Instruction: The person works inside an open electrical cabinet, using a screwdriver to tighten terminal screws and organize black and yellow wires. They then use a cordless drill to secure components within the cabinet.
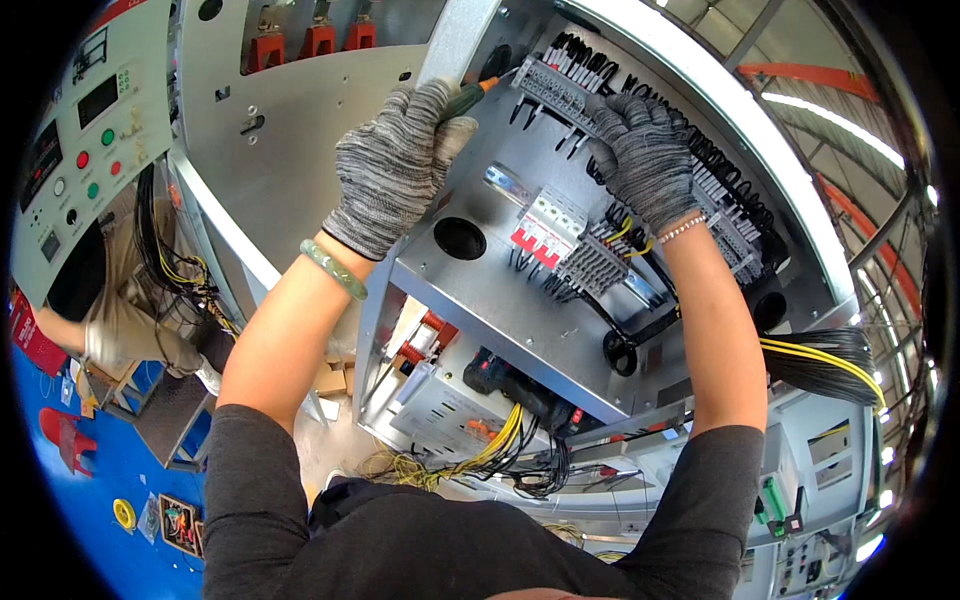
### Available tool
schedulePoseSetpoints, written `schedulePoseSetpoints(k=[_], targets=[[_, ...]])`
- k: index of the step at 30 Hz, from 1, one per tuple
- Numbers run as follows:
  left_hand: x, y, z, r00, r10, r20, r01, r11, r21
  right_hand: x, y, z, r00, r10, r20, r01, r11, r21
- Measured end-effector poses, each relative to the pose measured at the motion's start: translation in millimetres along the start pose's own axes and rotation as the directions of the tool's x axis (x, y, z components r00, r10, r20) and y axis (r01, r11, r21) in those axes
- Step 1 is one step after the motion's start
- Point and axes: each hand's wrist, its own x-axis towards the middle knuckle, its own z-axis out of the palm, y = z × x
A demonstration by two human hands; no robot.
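My left hand [395,165], in a grey knitted glove, is closed round the dark green and orange handle of a screwdriver [466,98]. The screwdriver's tip points at the left end of a grey terminal block [555,92], where black wires with white marker sleeves come in. My gloved right hand [645,155] has its fingers bent against the same terminal row, farther right; whatever is between the fingertips is hidden. Below the hands, circuit breakers [552,222] with red levers sit on a metal rail beside a second terminal block [592,264].
The metal cabinet's frame [735,90] surrounds the work. A bundle of black and yellow wires [825,365] hangs out at the right. On a lower level lies a black power drill [520,388]. At left are a panel with buttons [95,150], another person's leg [140,335] and a red stool [68,440].
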Motion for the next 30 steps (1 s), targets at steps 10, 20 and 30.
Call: schedulePoseSetpoints(k=[10,20,30], targets=[[6,-4,-12,0.985,0.07,0.155,-0.073,0.997,0.012,-1,-2,-6,1.0,0.013,0.014,-0.013,1.0,0.003],[5,-24,-3,0.95,0.31,-0.018,-0.311,0.949,-0.053,-2,-1,-4,1.0,0.016,-0.004,-0.016,1.0,-0.014],[18,-8,-18,0.982,0.19,-0.021,-0.191,0.978,-0.088,-1,-1,0,0.999,-0.02,-0.04,0.02,1.0,0.006]])
